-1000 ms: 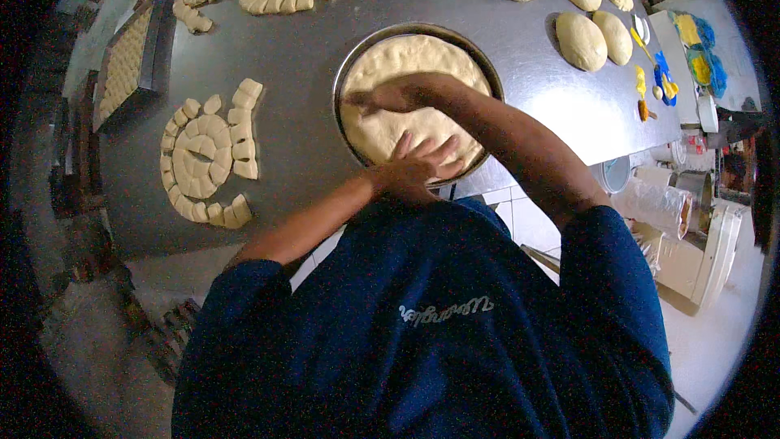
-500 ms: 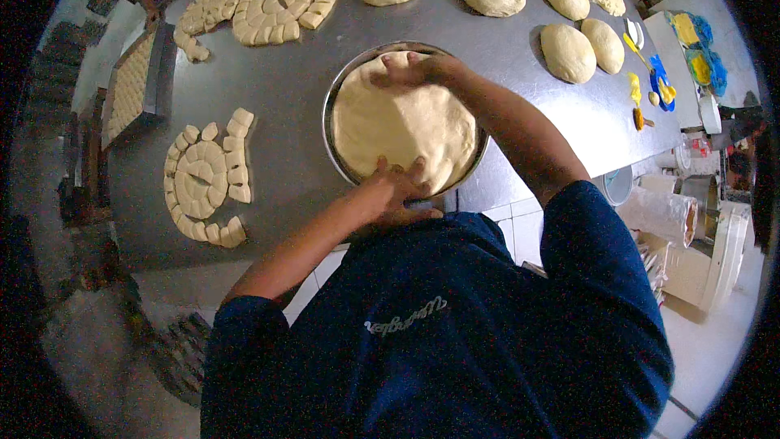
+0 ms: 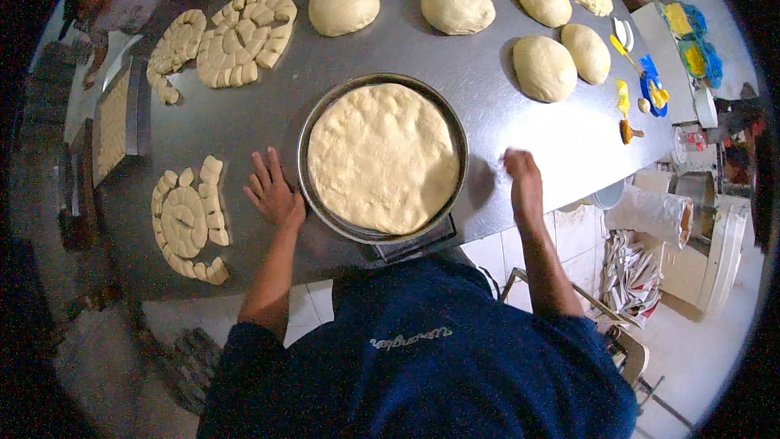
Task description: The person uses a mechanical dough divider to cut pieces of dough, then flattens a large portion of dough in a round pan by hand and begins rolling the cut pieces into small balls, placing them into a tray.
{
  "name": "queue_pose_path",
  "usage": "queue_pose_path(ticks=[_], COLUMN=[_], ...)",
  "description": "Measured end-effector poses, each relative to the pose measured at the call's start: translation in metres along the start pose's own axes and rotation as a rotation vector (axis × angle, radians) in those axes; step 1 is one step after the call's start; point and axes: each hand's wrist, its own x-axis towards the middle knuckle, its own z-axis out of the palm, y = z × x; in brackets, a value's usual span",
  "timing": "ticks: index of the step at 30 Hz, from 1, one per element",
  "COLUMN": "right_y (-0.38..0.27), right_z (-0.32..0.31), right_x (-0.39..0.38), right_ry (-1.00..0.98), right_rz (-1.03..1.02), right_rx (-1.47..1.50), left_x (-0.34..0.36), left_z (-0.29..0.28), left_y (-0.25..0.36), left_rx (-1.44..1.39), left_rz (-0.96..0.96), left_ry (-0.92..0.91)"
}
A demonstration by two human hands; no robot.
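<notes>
While the steel table (image 3: 268,118) spreads beneath it, the round pan (image 3: 327,215) holds the flattened dough (image 3: 382,158), near-circular, its direction and long axis indistinct. The dough lies between both hands: just left of the pan, the left hand (image 3: 279,195) spreads its fingers on the table; right of the pan, the right hand (image 3: 524,179) curls its fingers together, whether around anything I cannot tell.

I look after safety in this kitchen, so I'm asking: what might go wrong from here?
The round pan of dough sits near the front edge of the table, and neither hand grips it; a bump from the body close by might shift it.
The left hand lies between the pan and a segmented dough shape, so a careless sweep leftward could knock its loose-looking pieces out of place.
</notes>
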Motion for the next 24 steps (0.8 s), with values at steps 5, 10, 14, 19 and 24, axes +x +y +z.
queue_pose_path(ticks=[5, 10, 14, 19, 24], right_y=[0.016, 0.018, 0.131, 0.274, 0.228], right_z=[0.092, 0.073, 0.053, 0.059, 0.021], right_x=[-0.08, -0.127, -0.238, -0.414, -0.458], right_ry=[-0.081, 0.023, 0.108, 0.345, 1.179], right_rz=[-0.048, 0.09, 0.244, 0.469, 0.853], right_rx=[-0.277, -0.051, 0.317, 0.431, 1.32], left_x=[0.029, 0.059, 0.044, 0.087, 0.116], left_z=[-0.001, 0.012, -0.005, 0.053, 0.084], left_y=[0.002, -0.028, -0.015, -0.028, -0.069], left_rx=[0.081, -0.076, -0.064, -0.132, -0.13], left_rz=[0.033, 0.21, 0.191, 0.274, 0.3], left_ry=[-0.088, 0.063, 0.003, 0.041, 0.263])
